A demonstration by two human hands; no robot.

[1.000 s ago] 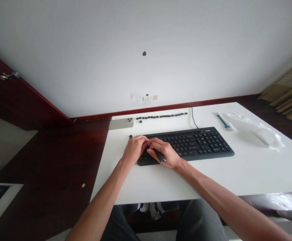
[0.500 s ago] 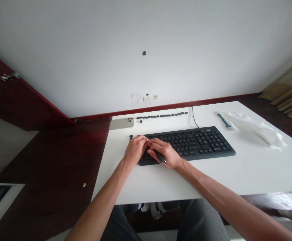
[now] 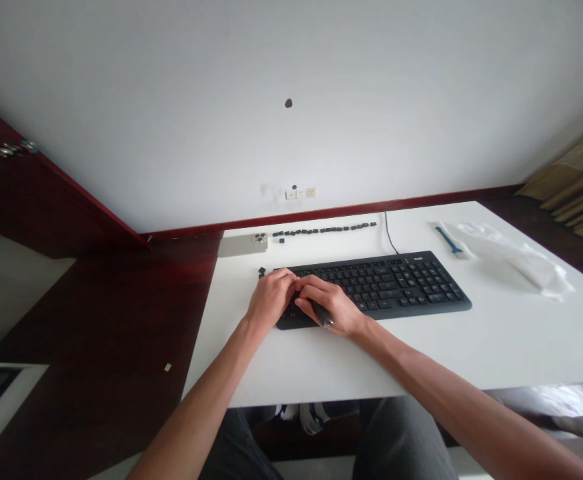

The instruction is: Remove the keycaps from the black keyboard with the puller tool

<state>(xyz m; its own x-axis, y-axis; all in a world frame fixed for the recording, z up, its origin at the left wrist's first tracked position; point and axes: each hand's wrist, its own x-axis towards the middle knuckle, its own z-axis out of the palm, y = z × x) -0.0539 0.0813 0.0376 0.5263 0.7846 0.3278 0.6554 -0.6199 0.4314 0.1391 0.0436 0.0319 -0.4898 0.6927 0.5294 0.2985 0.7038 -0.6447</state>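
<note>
A black keyboard (image 3: 406, 283) lies on the white table, its left part covered by both hands. My left hand (image 3: 270, 297) rests over that left end with its fingers curled together; anything between the fingertips is hidden. Right beside it, fingertips meeting, my right hand (image 3: 329, 305) is closed around a dark, slim tool (image 3: 323, 313) with a shiny end, whose kind I cannot make out. Loose black keycaps (image 3: 331, 230) form a row behind the keyboard. One keycap (image 3: 281, 241) sits just in front of that row, and more (image 3: 262, 271) lie beside my left hand.
A phone (image 3: 244, 245) lies face down at the table's back left. On the right are a blue-green tool (image 3: 449, 240) and a crumpled clear plastic bag (image 3: 521, 257). The keyboard's cable (image 3: 390, 233) runs to the back edge of the white table (image 3: 371, 367).
The view has shifted very slightly. Both hands stay in the same place on the keyboard, with no other visible difference.
</note>
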